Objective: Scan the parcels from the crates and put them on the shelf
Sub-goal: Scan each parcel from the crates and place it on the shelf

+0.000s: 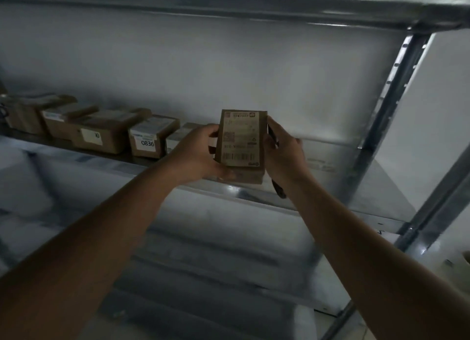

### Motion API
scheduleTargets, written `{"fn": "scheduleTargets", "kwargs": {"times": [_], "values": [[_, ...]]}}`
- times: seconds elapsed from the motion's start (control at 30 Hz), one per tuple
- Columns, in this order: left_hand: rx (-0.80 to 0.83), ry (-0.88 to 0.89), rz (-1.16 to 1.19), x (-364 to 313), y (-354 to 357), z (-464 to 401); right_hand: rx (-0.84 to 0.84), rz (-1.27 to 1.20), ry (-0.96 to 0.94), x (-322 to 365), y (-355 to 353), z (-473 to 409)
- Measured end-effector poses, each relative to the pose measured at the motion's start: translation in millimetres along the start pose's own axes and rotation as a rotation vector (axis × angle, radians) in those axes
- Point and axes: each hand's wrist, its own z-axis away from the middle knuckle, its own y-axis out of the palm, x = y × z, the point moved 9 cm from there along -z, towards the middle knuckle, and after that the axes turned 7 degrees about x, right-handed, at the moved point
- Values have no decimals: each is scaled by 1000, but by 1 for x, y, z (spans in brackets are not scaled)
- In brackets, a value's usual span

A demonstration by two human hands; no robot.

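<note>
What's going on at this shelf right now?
A person holds a small cardboard parcel with both hands, label facing the camera, at the front edge of a metal shelf. The left hand grips its left side; the right hand holds the right side, with a dark object, possibly a scanner, tucked under it. A row of parcels already sits on the shelf to the left, one marked 0836.

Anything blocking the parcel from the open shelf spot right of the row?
Nothing visible. Both hands, left and right, hold the parcel at the shelf, where bare surface lies right of the row of boxes.
</note>
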Motion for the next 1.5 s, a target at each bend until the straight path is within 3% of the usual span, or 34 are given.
{"fn": "scheduleTargets", "kwargs": {"times": [0.37,0.6,0.83,1.23,1.4,1.5], "values": [[220,-2,-90,24,-14,-60,27,222,193,1,23,-46],[392,-6,-209,30,-16,-79,69,250,303,-7,41,-61],[465,-39,-332,36,-11,-91,112,302,389,-18,48,-77],[435,-69,-430,36,-6,-95,111,427,382,-27,47,-86],[439,-17,-397,24,-5,-92,16,443,298,-12,34,-70],[345,94,-460,8,-13,-89,-53,488,244,-1,23,-54]]}}
